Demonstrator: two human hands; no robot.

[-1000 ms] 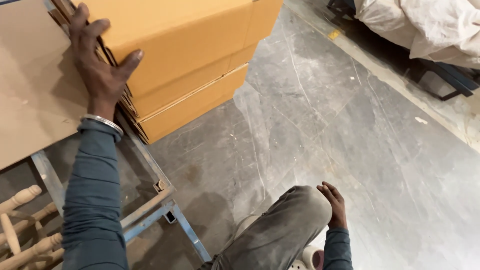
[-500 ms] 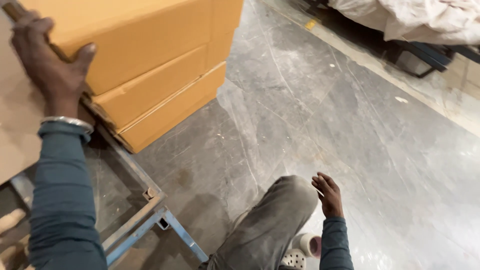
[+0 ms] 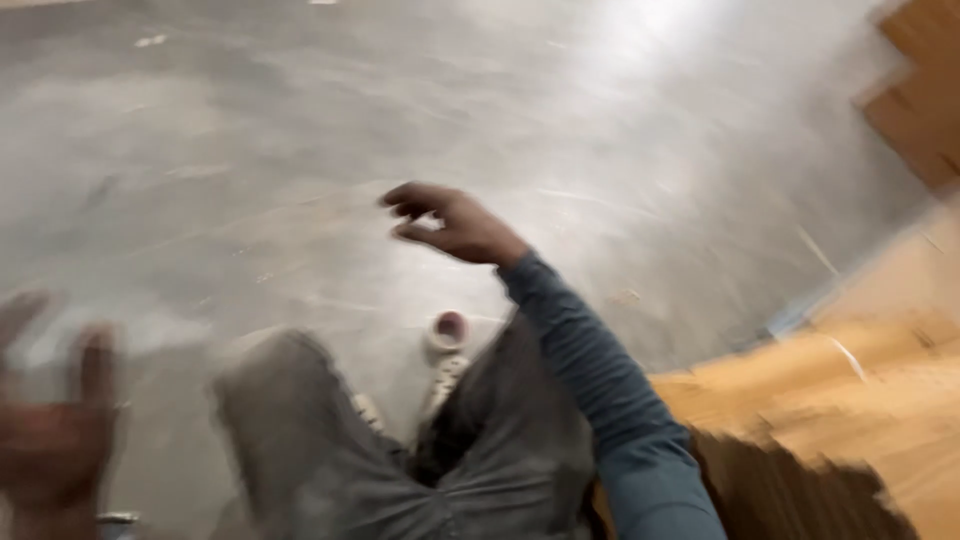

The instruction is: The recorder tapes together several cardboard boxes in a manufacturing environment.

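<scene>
Grey polished concrete floor (image 3: 300,120) lies beneath both empty hands. Right hand (image 3: 455,225) hangs loosely curled, holding nothing; blurred left hand (image 3: 50,420) is spread. Stacked orange-brown cardboard sheets (image 3: 860,400) lie well right of both, untouched.

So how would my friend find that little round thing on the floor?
Start at the big grey floor, then look down to the person's grey trouser legs. Between the knees, under the right hand, sits a small pale ring with a dark reddish middle, blurry, perhaps a tape roll. Nothing else nearby is round.
</scene>
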